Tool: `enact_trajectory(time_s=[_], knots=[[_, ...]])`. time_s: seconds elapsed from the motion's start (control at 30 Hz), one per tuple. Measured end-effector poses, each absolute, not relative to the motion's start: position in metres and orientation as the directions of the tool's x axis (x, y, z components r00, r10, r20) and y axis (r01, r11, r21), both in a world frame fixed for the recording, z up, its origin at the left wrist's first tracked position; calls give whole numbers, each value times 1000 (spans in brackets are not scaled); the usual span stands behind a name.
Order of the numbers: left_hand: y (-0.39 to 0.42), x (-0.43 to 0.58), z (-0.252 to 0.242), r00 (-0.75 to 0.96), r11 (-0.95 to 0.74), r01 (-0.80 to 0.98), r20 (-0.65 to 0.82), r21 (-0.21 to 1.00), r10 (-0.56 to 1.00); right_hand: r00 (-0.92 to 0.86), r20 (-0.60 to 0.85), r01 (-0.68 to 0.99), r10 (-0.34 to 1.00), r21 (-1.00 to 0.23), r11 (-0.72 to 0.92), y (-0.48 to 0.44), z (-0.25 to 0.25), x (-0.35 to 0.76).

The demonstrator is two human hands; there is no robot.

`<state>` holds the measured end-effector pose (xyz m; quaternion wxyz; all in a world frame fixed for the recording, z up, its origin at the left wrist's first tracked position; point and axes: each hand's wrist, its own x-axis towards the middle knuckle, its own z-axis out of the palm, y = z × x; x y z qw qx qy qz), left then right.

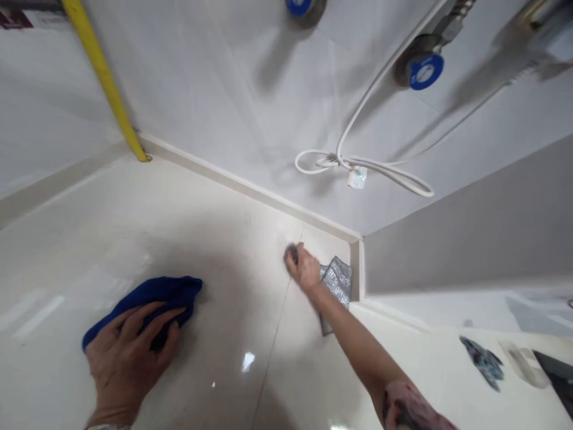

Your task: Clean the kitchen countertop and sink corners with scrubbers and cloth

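My left hand (128,352) lies flat with fingers spread on a blue cloth (154,298), pressing it onto the glossy cream countertop (224,239) at the lower left. My right hand (303,267) reaches far into the back corner, fingers closed round a small dark object that I cannot name. A silvery grey scouring cloth (338,280) lies on the counter just beside and partly under that wrist, against the corner upstand.
White tiled wall (224,89) rises behind the counter with a looped white cable (358,164), two blue-capped valves (425,70) and a yellow pipe (105,77) at the left. A grey panel (470,227) juts out at the right. Small dark items lie at lower right (483,361).
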<state>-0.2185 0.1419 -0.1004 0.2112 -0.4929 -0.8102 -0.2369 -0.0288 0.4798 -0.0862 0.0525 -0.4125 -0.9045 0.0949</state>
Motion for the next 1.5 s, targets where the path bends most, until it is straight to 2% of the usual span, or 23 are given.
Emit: enact_trajectory(time_s=[0.13, 0.27, 0.4, 0.53, 0.63, 0.73, 0.87, 0.97, 1.07, 1.23, 1.37, 1.5], knots=[[142, -218, -102, -437, 407, 894, 567, 188, 698, -506, -58, 862, 860, -31, 505, 542, -69, -58], [141, -215, -105, -494, 445, 864, 571, 235, 656, -541, -140, 832, 829, 56, 552, 535, -59, -53], [143, -208, -104, -599, 509, 798, 506, 322, 620, -699, -205, 696, 685, 23, 717, 469, -58, -9], [147, -204, -100, -667, 549, 745, 425, 379, 612, -869, -195, 468, 455, -22, 884, 399, -69, 34], [148, -202, -100, -669, 548, 743, 419, 385, 613, -909, -174, 388, 380, -15, 922, 381, -75, 43], [146, -203, -104, -656, 530, 755, 456, 386, 602, -869, -194, 468, 456, -21, 883, 400, -75, 24], [143, -206, -110, -611, 499, 791, 492, 353, 620, -759, -184, 641, 625, -39, 766, 458, -72, -21], [142, -210, -114, -568, 461, 822, 520, 334, 637, -624, -183, 771, 759, 10, 637, 506, -67, -51], [142, -212, -113, -535, 438, 844, 538, 309, 652, -538, -167, 830, 826, 66, 554, 546, -62, -73], [143, -214, -108, -487, 425, 870, 573, 251, 659, -522, -156, 835, 838, 104, 540, 570, -61, -82], [141, -214, -111, -517, 445, 853, 554, 272, 652, -581, -238, 780, 779, 112, 616, 546, -58, -63], [143, -213, -111, -574, 483, 818, 517, 313, 635, -624, -270, 751, 734, 53, 658, 506, -58, -36]])
